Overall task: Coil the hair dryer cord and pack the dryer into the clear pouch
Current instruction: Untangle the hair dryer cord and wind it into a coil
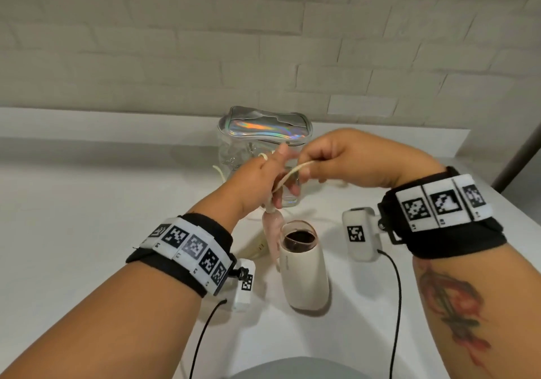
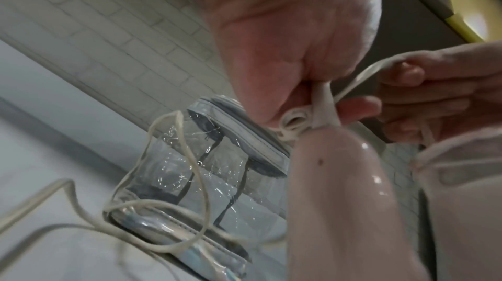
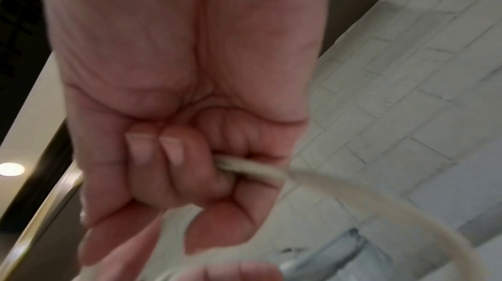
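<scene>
A cream hair dryer (image 1: 304,276) stands on the white counter (image 1: 87,217), its pink handle (image 1: 272,229) folded up beside the body. My left hand (image 1: 263,176) grips the cream cord (image 1: 288,175) where it leaves the top of the pink handle (image 2: 339,189). My right hand (image 1: 330,159) pinches a stretch of the cord (image 3: 252,170) just to the right, its fingers curled tight. Loose cord (image 2: 187,167) loops in front of the clear pouch (image 2: 206,163). The clear pouch (image 1: 260,147), with a holographic top, stands upright behind my hands.
A white brick wall (image 1: 263,42) rises behind the counter's raised back ledge. More cream cord (image 1: 257,250) lies on the counter left of the dryer. Black cables (image 1: 395,305) run from both wrist cameras toward me.
</scene>
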`<control>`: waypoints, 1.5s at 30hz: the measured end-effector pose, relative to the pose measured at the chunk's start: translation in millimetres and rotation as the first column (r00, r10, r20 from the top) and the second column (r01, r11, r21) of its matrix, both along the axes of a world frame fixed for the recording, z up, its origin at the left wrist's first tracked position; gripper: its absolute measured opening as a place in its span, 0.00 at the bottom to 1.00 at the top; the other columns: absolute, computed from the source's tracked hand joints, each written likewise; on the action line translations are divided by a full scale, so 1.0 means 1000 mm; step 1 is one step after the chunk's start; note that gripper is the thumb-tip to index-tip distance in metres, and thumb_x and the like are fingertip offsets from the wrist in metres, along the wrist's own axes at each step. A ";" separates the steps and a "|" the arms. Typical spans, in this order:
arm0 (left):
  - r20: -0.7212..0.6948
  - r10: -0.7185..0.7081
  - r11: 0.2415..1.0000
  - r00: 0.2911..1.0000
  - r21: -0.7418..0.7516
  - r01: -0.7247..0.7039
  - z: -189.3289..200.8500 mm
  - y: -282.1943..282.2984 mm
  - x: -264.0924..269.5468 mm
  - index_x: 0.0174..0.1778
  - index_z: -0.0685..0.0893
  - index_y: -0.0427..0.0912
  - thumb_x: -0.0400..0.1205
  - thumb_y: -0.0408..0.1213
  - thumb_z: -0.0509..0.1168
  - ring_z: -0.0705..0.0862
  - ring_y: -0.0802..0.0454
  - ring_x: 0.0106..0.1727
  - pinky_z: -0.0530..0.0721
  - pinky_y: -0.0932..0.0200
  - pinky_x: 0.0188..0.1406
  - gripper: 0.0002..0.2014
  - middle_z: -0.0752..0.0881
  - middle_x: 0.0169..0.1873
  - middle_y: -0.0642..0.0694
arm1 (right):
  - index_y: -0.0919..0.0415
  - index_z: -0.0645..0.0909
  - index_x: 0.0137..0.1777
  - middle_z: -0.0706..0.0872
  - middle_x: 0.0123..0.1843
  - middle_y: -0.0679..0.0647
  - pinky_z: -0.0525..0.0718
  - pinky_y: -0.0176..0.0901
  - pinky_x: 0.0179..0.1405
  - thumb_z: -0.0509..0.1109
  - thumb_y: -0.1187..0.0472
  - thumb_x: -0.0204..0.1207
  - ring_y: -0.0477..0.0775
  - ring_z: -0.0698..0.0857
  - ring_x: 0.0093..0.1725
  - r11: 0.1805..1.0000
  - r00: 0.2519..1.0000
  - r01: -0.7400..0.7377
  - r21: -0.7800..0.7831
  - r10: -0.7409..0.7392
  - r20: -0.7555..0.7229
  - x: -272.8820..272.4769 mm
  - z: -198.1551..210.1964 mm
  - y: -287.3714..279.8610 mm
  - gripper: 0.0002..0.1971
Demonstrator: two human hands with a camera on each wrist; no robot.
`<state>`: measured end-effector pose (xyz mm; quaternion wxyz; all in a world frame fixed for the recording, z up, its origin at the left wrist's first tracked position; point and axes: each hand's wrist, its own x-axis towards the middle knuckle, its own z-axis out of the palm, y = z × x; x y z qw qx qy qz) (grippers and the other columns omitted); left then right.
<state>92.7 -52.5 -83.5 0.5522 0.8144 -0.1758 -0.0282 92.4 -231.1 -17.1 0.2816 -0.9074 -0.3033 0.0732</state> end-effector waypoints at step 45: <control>-0.058 -0.257 0.945 0.965 -0.222 0.239 0.006 0.009 0.002 0.81 0.59 0.44 0.71 0.48 0.75 0.90 0.46 0.44 0.84 0.59 0.42 0.46 0.93 0.36 0.51 | 0.53 0.89 0.45 0.90 0.42 0.53 0.83 0.52 0.50 0.70 0.63 0.71 0.56 0.87 0.43 0.989 0.989 -0.143 0.027 0.142 0.044 -0.001 0.007 0.011 0.08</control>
